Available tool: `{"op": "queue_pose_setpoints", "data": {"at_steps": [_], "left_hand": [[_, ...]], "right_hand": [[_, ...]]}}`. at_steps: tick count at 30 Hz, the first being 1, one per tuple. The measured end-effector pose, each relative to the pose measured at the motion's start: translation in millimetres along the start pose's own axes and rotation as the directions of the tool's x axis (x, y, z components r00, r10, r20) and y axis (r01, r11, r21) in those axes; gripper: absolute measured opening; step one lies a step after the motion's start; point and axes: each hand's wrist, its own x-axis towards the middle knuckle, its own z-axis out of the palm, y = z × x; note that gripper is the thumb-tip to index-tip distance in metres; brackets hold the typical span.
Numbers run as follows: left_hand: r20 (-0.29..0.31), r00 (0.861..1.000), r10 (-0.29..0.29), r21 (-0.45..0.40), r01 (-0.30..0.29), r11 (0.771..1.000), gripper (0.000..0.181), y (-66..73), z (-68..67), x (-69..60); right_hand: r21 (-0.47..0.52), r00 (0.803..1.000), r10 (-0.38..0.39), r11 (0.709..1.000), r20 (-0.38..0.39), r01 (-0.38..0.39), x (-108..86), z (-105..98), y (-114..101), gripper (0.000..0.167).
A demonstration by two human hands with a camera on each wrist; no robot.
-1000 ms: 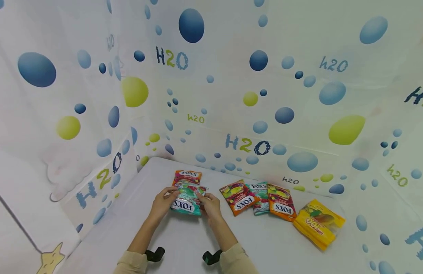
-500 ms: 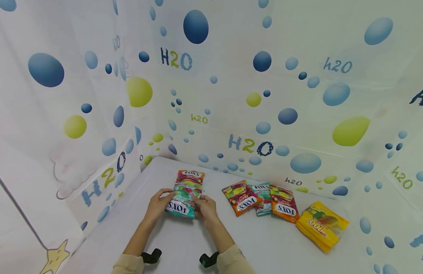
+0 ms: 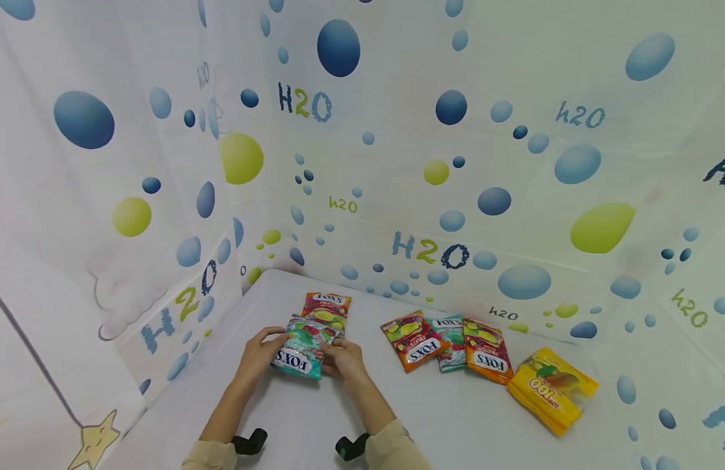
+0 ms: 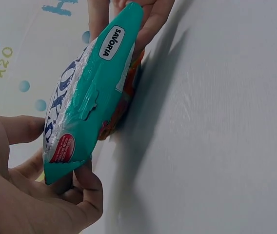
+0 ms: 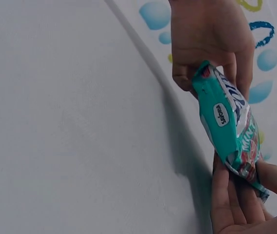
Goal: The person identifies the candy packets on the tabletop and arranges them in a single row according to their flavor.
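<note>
A teal FOX'S candy bag (image 3: 303, 346) is held between both hands over the left part of the table. My left hand (image 3: 258, 358) pinches its left side, thumb on top and fingers beneath, as the left wrist view shows of the bag (image 4: 97, 97). On the opposite side my right hand (image 3: 347, 362) grips the bag's edge; in the right wrist view the thumb and fingers close on that end of the bag (image 5: 226, 117). Just behind lies an orange FOX'S fruits bag (image 3: 328, 310), its near part covered by the teal one.
To the right lie an orange candy bag (image 3: 412, 339), a teal candy bag (image 3: 452, 343) partly covered, and another orange candy bag (image 3: 487, 349). Farther right is a yellow bag (image 3: 553, 388) with a mango picture. Printed curtains (image 3: 385, 163) border the white table (image 3: 450, 424).
Both hands have drawn the teal bag slightly left and toward the body. More of the orange bag behind it shows. The bags on the right have stayed in place.
</note>
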Motion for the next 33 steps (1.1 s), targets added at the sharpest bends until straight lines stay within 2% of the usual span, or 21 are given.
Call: {"op": "queue_pose_setpoints", "data": {"at_steps": [7, 17, 21, 27, 33], "left_hand": [[0.007, 1.0, -0.018, 0.025, 0.018, 1.0, 0.051, -3.8, -14.9, -3.6], [-0.016, 1.0, -0.027, 0.044, 0.028, 0.999, 0.053, -10.5, -29.4, -3.3], [-0.016, 0.999, -0.038, 0.042, 0.039, 0.998, 0.054, -12.3, -34.4, -5.2], [-0.022, 1.0, -0.023, 0.047, 0.024, 0.999, 0.053, -15.7, -40.5, -6.7], [-0.019, 0.999, -0.041, 0.042, 0.042, 0.998, 0.052, -20.0, -46.3, -8.4]], "right_hand": [[0.017, 1.0, 0.005, 1.0, 0.025, -0.005, 0.4, 9, 8, 0.018], [0.025, 0.999, -0.005, 1.0, 0.047, 0.004, -0.2, 25, 14, 0.011], [0.034, 0.998, -0.008, 0.999, 0.061, 0.006, 0.9, 30, 17, 0.015], [0.048, 0.997, -0.003, 0.999, 0.076, -0.001, -1.0, 34, 19, 0.018], [0.04, 0.997, 0.0, 0.999, 0.083, -0.004, -5.4, 36, 19, 0.024]]}}
